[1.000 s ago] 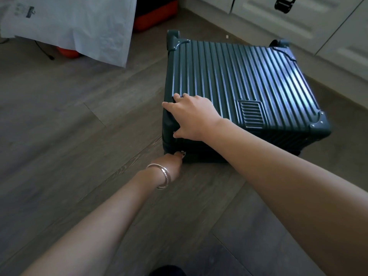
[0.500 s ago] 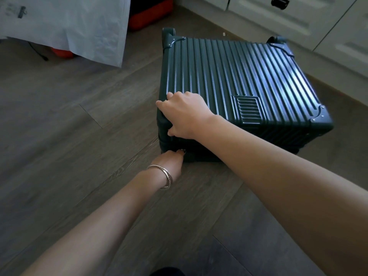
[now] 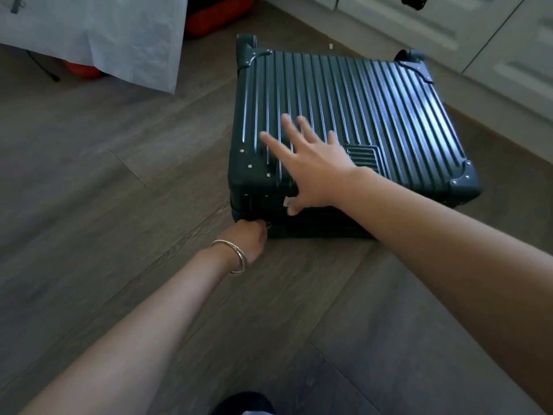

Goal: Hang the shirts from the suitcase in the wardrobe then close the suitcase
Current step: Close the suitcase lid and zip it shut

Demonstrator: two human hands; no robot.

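A dark green ribbed suitcase lies flat on the wooden floor with its lid down. My right hand hovers over its near left corner, fingers spread and blurred, holding nothing. My left hand, with a silver bangle on the wrist, is pressed against the suitcase's near side at the seam, fingers pinched on a small metal zipper pull. No shirts are in view.
White wardrobe doors run along the back right, close behind the suitcase. A white sheet hangs at the back left over red-orange items. Wooden floor spreads to the left and in front.
My right hand has lifted off the suitcase's corner and spread its fingers. My left hand stays at the seam on the near side.
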